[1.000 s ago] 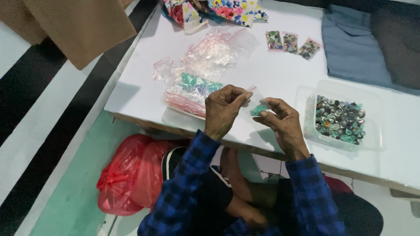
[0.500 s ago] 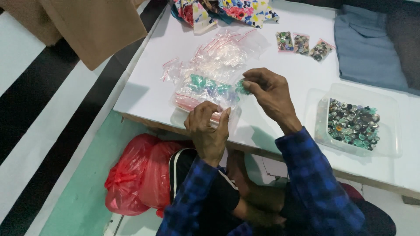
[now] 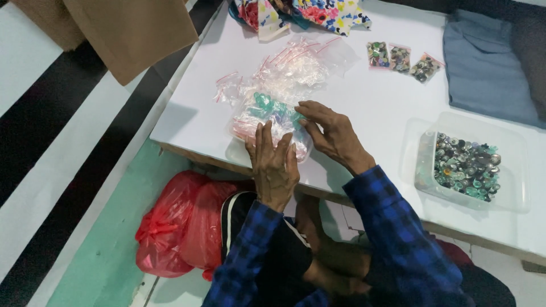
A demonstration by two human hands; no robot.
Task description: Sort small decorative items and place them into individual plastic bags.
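My left hand (image 3: pixel 273 164) lies flat, fingers spread, on a heap of small clear zip bags (image 3: pixel 267 116) at the near edge of the white table (image 3: pixel 369 102). Some of those bags hold teal and green buttons (image 3: pixel 266 104). My right hand (image 3: pixel 331 135) rests beside it, fingertips touching the right side of the same heap. Neither hand grips anything that I can see. Behind the heap lies a looser pile of empty clear bags with red strips (image 3: pixel 296 65).
A clear plastic tub (image 3: pixel 515 187) of mixed buttons stands at the right. Three small filled bags (image 3: pixel 398 57) lie at the back, near a folded blue-grey cloth (image 3: pixel 483 68) and a floral cloth (image 3: pixel 310 11). A red plastic bag (image 3: pixel 179 227) sits on the floor; brown cloth (image 3: pixel 131 34) hangs at upper left.
My right hand carried a small bag of teal buttons left to the heap and let it go. My left hand moved forward from the table edge and now lies flat on the heap.
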